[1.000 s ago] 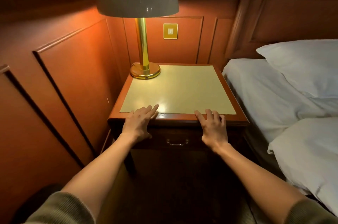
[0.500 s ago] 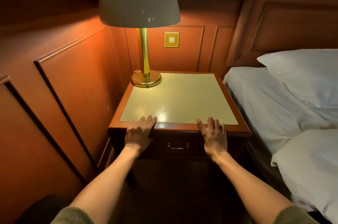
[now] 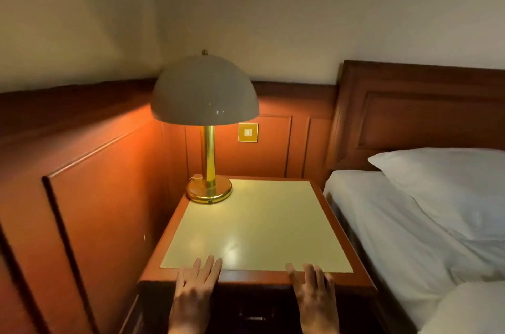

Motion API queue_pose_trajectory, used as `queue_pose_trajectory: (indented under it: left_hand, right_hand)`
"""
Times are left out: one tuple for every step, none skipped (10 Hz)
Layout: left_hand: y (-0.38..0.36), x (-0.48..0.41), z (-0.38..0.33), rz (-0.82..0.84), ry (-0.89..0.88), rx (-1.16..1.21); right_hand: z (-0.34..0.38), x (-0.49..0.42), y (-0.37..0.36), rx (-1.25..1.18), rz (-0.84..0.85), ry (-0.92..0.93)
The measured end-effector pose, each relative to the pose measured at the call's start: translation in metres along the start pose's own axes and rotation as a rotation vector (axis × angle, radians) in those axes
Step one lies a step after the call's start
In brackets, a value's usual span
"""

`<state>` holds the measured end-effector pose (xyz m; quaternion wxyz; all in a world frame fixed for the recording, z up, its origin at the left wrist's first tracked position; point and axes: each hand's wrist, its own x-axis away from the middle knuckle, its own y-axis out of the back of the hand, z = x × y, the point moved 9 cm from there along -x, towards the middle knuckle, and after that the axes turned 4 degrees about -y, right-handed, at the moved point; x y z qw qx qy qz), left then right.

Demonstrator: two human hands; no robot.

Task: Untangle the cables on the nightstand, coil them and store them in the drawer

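No legible text, label, brand or number. Wall plate (image 3: pixel 247 132) beside lamp (image 3: pixel 205 93): pale central rectangle only, no characters resolvable.

The tabletop (image 3: pixel 259 224) is a smooth pale-yellow inlay with a soft sheen that mirrors the lamplight, framed by a rim (image 3: pixel 254 277) of varnished reddish wood. At its back left corner the lamp's stem (image 3: pixel 207 153) and base (image 3: pixel 209 193) are polished brass-coloured metal, and the domed shade (image 3: pixel 205 93) is smooth and glossy. The wall panelling (image 3: pixel 103 197) and headboard (image 3: pixel 423 115) are satin-finished wood. The pillow (image 3: pixel 451 183) and sheet (image 3: pixel 382 224) are white cloth, matt and creased. The switch plate (image 3: pixel 248 132) has a shiny gold finish.
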<state>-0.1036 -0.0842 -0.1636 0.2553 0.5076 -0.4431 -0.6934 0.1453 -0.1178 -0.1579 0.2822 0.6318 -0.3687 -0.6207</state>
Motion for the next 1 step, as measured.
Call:
queue_pose_trajectory:
  left_hand:
    - [0.0004,-0.0044,-0.0026,-0.072,-0.078,-0.106]
  right_hand:
    - [0.0213,-0.0006,0.019,0.084,-0.217,0.147]
